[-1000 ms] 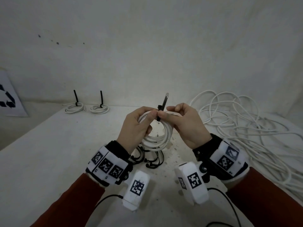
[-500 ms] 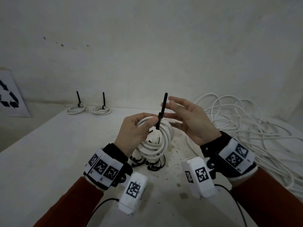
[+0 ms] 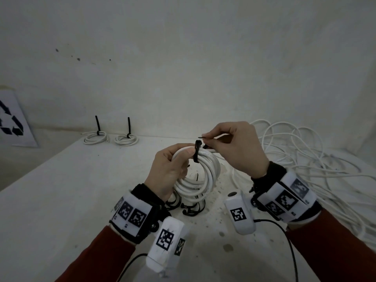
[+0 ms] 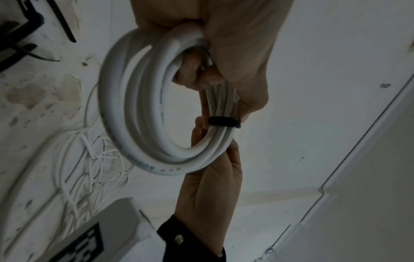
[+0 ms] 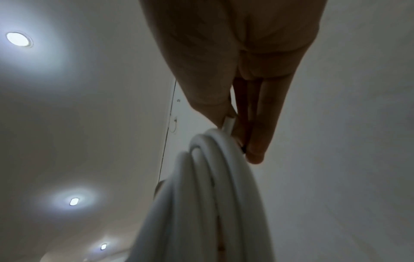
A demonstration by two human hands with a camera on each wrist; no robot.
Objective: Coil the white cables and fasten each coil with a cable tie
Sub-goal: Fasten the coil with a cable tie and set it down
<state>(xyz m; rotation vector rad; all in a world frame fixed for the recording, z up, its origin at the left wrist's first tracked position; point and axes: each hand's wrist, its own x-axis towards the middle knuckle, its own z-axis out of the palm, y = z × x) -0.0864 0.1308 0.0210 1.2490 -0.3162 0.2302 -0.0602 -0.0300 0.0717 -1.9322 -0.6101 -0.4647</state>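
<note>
A white cable coil (image 3: 200,176) hangs upright above the table, gripped at its top by my left hand (image 3: 171,169). A black cable tie (image 3: 197,150) wraps round the top of the coil, next to my left thumb. My right hand (image 3: 232,147) pinches the tie's free tail, bent over to the right. In the left wrist view the coil (image 4: 139,113) shows with the black tie (image 4: 224,122) banding its strands, my left fingers curled through the loop. The right wrist view shows the coil (image 5: 201,195) edge-on under my right fingertips (image 5: 255,152).
Two tied coils (image 3: 95,137) (image 3: 126,139) lie at the table's far left edge, tie tails upright. A loose tangle of white cable (image 3: 305,159) covers the right side. Spare black ties (image 3: 189,208) lie under the coil. A recycling sign (image 3: 12,123) leans at left.
The tie's tail stood upright before; my right hand, spread open half a second ago, has closed on it and bent it down to the right. The coil has stayed in my left hand.
</note>
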